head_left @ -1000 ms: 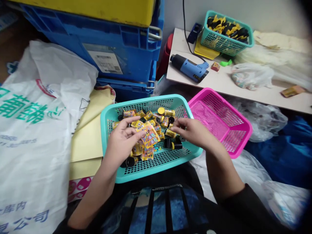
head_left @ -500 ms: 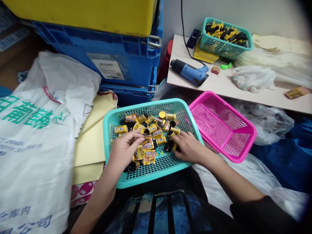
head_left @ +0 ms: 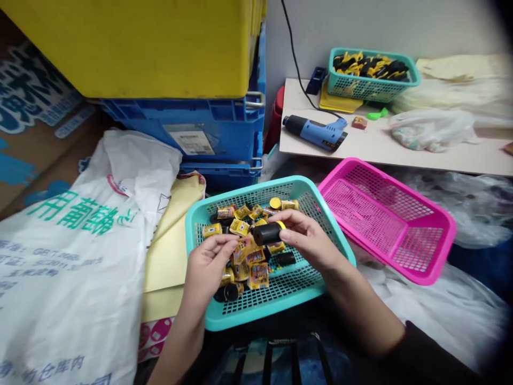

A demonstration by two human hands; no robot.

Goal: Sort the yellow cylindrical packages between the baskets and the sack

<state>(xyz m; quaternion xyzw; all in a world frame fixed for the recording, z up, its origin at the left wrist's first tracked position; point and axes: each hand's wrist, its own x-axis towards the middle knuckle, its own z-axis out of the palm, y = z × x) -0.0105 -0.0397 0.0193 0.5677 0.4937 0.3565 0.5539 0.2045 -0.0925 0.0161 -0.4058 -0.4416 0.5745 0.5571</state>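
The left forearm [head_left: 180, 339] and right forearm [head_left: 360, 315] reach forward over the teal basket [head_left: 256, 188], the left hand [head_left: 208, 264] low with fingers half curled, the right hand [head_left: 306, 235] higher, closed in a thumb-and-finger pinch.

Compared with the earlier views, the right hand [head_left: 308, 238] is now raising a black cylinder [head_left: 266, 233] above the pile of yellow-labelled packets [head_left: 244, 251] in the teal plastic basket [head_left: 256, 185].
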